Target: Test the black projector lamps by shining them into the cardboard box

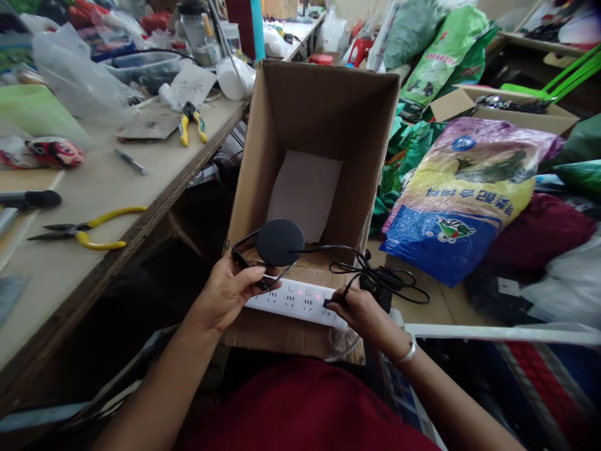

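Note:
My left hand (228, 291) is closed on the dark frame of a device with a round black disc (280, 242). A black cable (385, 275) leaves the disc and lies in loose loops to the right. My right hand (359, 311) pinches a small black plug (327, 303) at the right part of a white power strip (290, 308). Whether the plug is fully seated in the strip cannot be made out. Small red lights glow on the strip, which rests on a cardboard flap (277, 335) of the box in front of me.
Behind the strip stands a tall open cardboard box (323, 94) with a white sheet (305, 194) inside. The workbench (154, 181) on the left bears yellow-handled pliers (89, 228), cutters (191, 124) and a pen (130, 161). A colourful sack (464, 194) and bags lie at right.

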{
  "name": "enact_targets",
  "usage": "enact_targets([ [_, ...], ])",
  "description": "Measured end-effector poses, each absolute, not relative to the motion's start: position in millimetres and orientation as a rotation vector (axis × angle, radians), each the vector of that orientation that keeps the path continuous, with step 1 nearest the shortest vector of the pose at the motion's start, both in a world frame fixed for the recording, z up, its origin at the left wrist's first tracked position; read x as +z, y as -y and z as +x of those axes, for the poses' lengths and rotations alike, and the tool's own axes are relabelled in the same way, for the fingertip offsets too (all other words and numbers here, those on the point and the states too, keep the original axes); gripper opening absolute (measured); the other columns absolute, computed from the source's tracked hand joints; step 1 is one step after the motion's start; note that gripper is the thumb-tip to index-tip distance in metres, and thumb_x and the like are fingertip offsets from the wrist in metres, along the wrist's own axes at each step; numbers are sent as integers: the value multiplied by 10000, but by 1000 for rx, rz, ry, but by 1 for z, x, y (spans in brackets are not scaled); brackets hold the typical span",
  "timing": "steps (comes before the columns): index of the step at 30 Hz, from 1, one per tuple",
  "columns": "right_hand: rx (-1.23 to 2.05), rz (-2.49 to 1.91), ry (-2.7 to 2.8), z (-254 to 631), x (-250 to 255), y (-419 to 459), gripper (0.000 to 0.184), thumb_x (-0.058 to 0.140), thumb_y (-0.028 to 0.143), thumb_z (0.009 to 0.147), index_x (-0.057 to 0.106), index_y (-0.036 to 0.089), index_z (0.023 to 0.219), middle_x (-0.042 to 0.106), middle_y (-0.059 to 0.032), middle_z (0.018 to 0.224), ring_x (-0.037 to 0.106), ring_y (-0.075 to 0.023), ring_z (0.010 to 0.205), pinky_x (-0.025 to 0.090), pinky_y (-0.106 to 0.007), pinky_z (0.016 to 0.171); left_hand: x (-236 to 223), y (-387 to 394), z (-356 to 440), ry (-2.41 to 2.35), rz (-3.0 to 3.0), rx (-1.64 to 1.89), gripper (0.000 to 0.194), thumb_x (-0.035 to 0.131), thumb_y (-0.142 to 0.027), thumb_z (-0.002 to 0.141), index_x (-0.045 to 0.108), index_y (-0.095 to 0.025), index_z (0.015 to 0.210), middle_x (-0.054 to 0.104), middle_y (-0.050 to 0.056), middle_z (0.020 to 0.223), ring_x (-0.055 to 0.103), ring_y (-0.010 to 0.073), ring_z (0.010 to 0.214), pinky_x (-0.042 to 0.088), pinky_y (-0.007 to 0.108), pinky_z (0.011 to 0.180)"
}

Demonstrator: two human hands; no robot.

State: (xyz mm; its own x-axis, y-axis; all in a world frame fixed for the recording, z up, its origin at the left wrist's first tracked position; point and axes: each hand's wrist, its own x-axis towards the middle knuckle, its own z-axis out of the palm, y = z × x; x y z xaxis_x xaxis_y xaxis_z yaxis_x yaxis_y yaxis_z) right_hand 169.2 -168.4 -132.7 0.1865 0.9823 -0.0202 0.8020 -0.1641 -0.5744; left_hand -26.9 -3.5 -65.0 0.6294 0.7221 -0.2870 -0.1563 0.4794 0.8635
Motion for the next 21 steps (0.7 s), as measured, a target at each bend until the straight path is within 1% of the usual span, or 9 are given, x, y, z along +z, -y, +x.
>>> enact_targets([
  [2,519,-2025,1713,165,-139,166,66,598,165,810,631,161,753,656,-86,753,622,-206,664,474,-292,609,-67,3,-26,-687,898,610,402,736,-125,631,580,-182,997,680,22,908,675,200,744,605,388,648],
  [4,477,-2018,1718,159,-149,167,80,583,150,805,611,169,733,647,-91,759,611,-208,664,476,-304,611,-71,2,-26,-662,877,625,412,726,-106,633,578,-194,1007,685,18,911,678,198,739,606,381,644],
  [7,399,-2006,1704,150,-164,175,73,535,144,826,592,179,794,645,-97,820,612,-213,717,492,-316,638,-77,1,-24,-620,849,637,487,701,-83,655,556,-225,1097,691,15,920,682,193,747,604,373,669],
  [11,295,-1939,1575,144,-180,186,80,479,188,884,557,182,866,618,-95,862,600,-208,768,491,-319,670,-85,-1,-18,-597,819,653,520,681,-75,688,534,-242,1159,685,17,975,683,193,798,586,368,742],
  [14,335,-1896,1475,145,-187,188,72,488,211,888,545,184,853,587,-75,840,579,-198,754,476,-306,659,-88,-1,-13,-544,814,657,607,694,-76,681,496,-267,1221,676,26,1034,681,214,844,579,367,757],
  [16,396,-1887,1429,145,-189,187,58,504,205,877,549,185,846,575,-66,847,572,-187,751,471,-293,661,-90,-1,-11,-506,828,654,612,701,-81,684,495,-264,1230,679,31,1036,679,225,862,577,356,754],
  [18,455,-1881,1385,145,-189,185,54,513,201,868,562,181,863,572,-70,883,574,-185,784,477,-289,691,-92,-2,-12,-487,838,657,594,701,-87,697,504,-264,1228,684,29,1029,677,226,870,575,347,756],
  [21,502,-1882,1334,144,-187,182,89,542,212,848,586,173,914,576,-87,942,578,-201,863,486,-301,759,-96,-3,-13,-474,829,677,625,712,-90,694,495,-290,1246,680,23,1062,663,232,917,571,358,785],
])
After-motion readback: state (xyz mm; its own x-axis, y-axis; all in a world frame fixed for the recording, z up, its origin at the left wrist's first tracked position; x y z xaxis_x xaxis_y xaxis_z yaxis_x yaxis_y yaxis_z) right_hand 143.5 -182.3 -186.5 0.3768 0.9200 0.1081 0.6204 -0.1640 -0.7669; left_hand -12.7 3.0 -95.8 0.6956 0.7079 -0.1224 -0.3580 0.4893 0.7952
